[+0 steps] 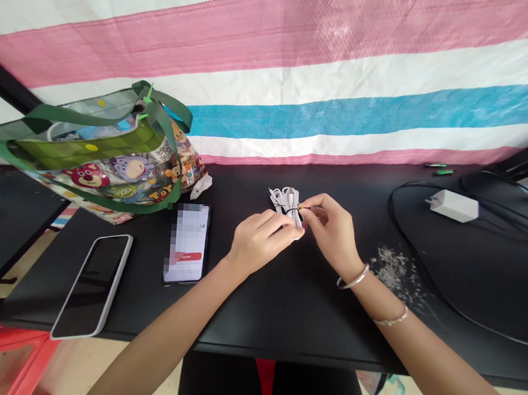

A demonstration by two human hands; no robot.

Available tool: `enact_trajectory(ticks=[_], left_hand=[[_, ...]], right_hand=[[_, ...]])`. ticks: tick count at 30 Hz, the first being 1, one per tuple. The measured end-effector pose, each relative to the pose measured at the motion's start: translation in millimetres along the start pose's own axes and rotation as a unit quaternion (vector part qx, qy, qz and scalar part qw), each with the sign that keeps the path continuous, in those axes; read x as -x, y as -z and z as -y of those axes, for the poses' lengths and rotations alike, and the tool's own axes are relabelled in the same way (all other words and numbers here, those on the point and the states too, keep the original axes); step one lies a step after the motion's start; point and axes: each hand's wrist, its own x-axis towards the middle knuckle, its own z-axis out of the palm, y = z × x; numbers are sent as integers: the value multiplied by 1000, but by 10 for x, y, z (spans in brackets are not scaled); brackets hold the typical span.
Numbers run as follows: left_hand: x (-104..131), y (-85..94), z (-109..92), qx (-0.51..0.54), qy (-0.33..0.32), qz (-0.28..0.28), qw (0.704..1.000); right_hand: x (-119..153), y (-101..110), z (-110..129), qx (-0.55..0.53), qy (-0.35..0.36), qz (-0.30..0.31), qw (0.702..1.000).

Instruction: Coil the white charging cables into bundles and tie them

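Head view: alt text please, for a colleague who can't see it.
Both hands, left hand and right hand, pinch a coiled white cable bundle at its dark tie above a black table. To the left lie two phones and a cartoon-print tote bag; a white charger sits right.

The coiled white cable (286,200) is a small bundle of thin white cord folded into several loops. A dark tie wraps around its middle and pinches the loops together. The looped ends fan out at the far side, pointing away from the person. The bundle sits just above the black table (284,306), near the table's centre, held between both hands. The near part of the bundle is hidden behind the fingers. Whether it touches the table surface cannot be determined.
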Motion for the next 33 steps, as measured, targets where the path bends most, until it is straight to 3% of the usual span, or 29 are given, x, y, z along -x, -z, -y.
enact_trajectory(ticks=[5,12,17,22,26,29,33], left_hand=[[-6,13,-20,5,17,16,1000],[-9,50,13,101,88,22,991],[-4,50,-4,184,192,24,964],[2,17,9,185,296,46,936],[3,10,23,192,363,119,904],[-9,24,8,159,373,173,897],[-18,36,-3,121,347,198,909]], right_hand=[[-22,-10,5,-131,-47,28,990],[-21,-15,15,-207,-58,55,975],[10,-51,38,-191,-12,64,979],[29,-60,43,-173,50,21,983],[29,-34,42,-113,101,1,988],[30,-13,48,-59,136,-9,989],[43,3,71,-12,157,0,988]])
